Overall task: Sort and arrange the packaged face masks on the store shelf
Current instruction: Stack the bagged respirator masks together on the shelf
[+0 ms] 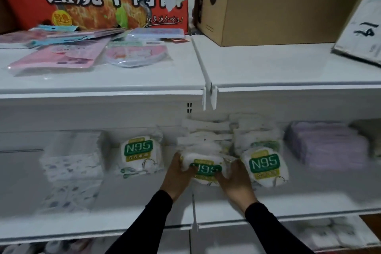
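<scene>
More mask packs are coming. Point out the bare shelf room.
Upper shelf: bare between the cardboard box and front edge. Crowded: pink packs upper left, and the N95 packs row where both hands work.

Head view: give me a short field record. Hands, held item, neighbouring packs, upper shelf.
left hand: grips the left end of the held N95 pack
right hand: grips its right end
held N95 pack: white, green label, on the middle shelf, between two others
left N95 pack: apart from the hands
right N95 pack: beside the right hand
purple masks: stacked further right
upper shelf: pink packs, cardboard box
sharpness: blurred
</scene>
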The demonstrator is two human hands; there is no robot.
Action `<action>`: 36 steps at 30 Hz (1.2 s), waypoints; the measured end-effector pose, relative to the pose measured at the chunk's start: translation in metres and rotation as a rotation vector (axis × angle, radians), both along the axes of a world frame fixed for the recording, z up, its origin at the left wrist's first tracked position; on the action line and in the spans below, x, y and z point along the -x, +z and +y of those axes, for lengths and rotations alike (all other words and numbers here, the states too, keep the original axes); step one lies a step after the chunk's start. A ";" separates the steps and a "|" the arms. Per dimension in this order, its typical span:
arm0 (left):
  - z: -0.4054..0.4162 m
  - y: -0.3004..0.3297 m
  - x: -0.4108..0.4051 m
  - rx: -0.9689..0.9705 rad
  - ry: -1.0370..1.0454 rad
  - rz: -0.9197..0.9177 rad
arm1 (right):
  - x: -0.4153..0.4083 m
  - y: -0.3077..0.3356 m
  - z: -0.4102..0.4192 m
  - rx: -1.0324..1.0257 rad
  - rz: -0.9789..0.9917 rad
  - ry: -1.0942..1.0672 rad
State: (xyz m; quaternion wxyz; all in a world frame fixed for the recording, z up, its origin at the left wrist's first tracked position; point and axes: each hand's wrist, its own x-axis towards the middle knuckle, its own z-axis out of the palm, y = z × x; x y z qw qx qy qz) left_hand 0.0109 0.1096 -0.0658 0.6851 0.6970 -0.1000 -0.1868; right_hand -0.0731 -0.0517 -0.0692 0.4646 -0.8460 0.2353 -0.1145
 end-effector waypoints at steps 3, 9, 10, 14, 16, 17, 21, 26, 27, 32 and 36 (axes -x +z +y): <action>-0.006 -0.007 -0.005 -0.018 0.003 -0.002 | -0.006 -0.003 0.002 0.034 0.001 -0.024; -0.020 -0.019 -0.014 -0.079 0.041 -0.080 | -0.009 -0.010 0.000 0.196 -0.043 -0.083; -0.021 -0.020 -0.014 -0.095 0.038 -0.085 | -0.007 -0.012 0.000 0.201 -0.049 -0.079; -0.020 -0.023 -0.018 -0.181 -0.013 -0.090 | -0.003 -0.015 0.001 0.213 -0.111 -0.144; -0.017 -0.026 -0.021 -0.211 -0.031 -0.073 | 0.000 -0.013 0.002 0.250 -0.187 -0.187; -0.015 -0.025 -0.022 -0.215 -0.040 -0.064 | 0.001 -0.011 0.003 0.284 -0.231 -0.201; -0.004 -0.010 -0.019 -0.295 -0.048 -0.056 | 0.001 0.016 0.013 0.304 -0.333 -0.219; 0.032 0.032 -0.023 -0.461 0.207 -0.222 | -0.026 0.050 0.048 0.245 -0.317 0.189; 0.044 0.038 -0.028 -0.487 0.301 -0.281 | -0.034 0.052 0.059 0.190 -0.279 0.300; 0.100 0.039 -0.059 -0.609 0.532 -0.288 | -0.086 0.038 0.113 0.046 -0.014 0.427; 0.123 0.020 -0.076 -0.706 0.438 -0.130 | -0.131 0.012 0.134 -0.122 0.181 0.303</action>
